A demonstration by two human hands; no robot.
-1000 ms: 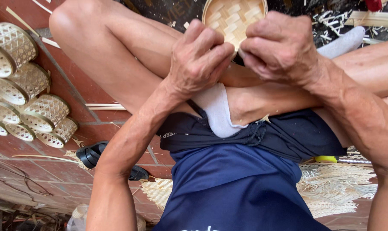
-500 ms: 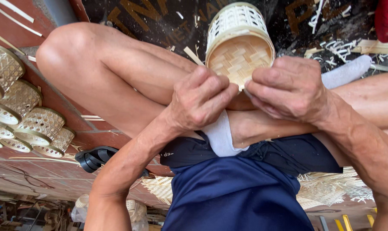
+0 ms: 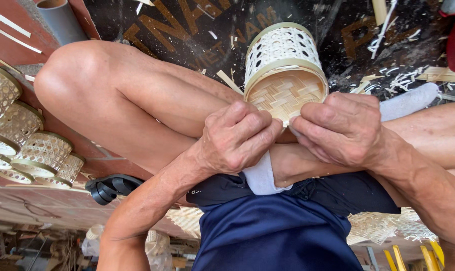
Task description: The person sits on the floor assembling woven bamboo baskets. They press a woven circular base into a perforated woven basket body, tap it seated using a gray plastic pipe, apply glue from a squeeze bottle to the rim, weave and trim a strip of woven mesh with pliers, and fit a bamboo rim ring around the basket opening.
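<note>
a red tiled floor (image 3: 16,45) strewn with pale bamboo slivers meets a dark printed mat (image 3: 187,30), and the seated person's bare legs cross the view. at far left a row of finished round openwork bamboo baskets (image 3: 31,150) lies on its side, well apart from the work; a black sandal (image 3: 112,186) sits beneath the knee. the left hand (image 3: 237,138) is clenched on the near rim of the small round cream woven bamboo basket (image 3: 285,70), which rests base-up against the shin between both hands. the right hand (image 3: 340,130) pinches the same rim just beside it. this looks like the rim-finishing step, fingers pressing the edge band; seating it evenly would call for firm thumb pressure and turning the basket a little.
</note>
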